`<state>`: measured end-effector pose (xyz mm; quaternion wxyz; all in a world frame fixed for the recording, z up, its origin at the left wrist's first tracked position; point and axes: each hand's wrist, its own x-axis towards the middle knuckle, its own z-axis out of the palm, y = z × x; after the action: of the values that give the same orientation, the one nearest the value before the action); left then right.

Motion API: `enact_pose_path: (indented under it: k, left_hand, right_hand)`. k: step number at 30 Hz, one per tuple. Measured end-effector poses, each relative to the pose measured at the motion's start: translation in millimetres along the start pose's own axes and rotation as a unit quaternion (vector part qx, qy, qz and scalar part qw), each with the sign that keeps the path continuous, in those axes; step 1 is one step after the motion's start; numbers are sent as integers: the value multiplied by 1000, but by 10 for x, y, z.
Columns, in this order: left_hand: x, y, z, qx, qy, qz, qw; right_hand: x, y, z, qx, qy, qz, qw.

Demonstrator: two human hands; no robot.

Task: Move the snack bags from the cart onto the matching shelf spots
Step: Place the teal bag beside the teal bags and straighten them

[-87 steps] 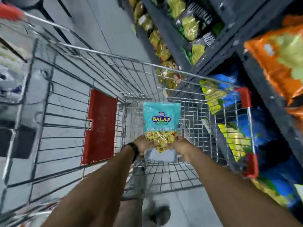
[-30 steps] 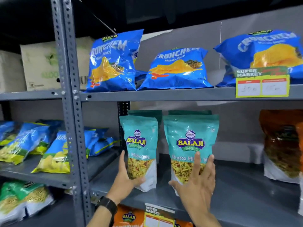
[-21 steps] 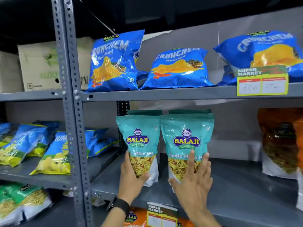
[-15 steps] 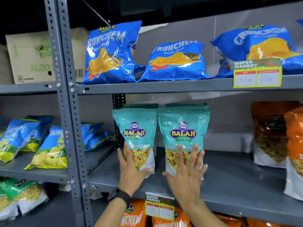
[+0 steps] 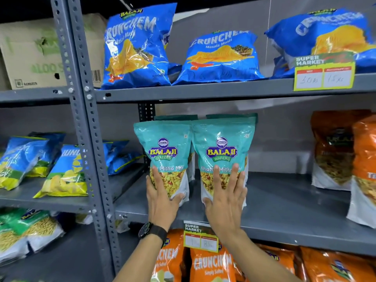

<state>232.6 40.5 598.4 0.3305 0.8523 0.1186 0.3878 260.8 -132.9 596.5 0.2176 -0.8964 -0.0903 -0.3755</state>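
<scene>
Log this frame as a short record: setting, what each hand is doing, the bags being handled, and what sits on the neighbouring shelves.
setting: grey metal shelf in a shop aisle
left hand: flat against left teal Balaji pouch
right hand: flat, fingers spread, on right teal Balaji pouch
pouches: upright, side by side, touching; more teal pouches behind
above: blue Crunchem bags
right: orange pouches
below: orange Crunchem bags

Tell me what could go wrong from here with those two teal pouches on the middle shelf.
1. Both teal Balaji stand-up pouches, left and right, stand near the grey metal shelf's front edge; they might tip forward once released.
2. The left hand and right hand press flat, open-palmed, with no real grip, so a slipping pouch may not be caught.
3. Pushing harder could topple the teal pouches behind.
</scene>
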Motion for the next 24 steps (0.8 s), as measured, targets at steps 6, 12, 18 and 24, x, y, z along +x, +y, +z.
enact_pose_path:
  k: [6, 12, 18, 24]
  left_hand:
    - [-26, 21, 42, 12, 9, -8, 1000]
    - [-145, 140, 38, 31, -9, -9, 999]
    - [-50, 53, -71, 4, -19, -32, 999]
    - [-479, 528, -91, -68, 139, -96, 983]
  right_hand:
    - [-10, -18, 12, 4, -13, 12, 1000]
    - [-76, 202, -147, 11, -25, 22, 999]
    - [-13, 107, -250, 65, -48, -21, 997]
    - [-41, 1056, -811, 122, -32, -73, 989]
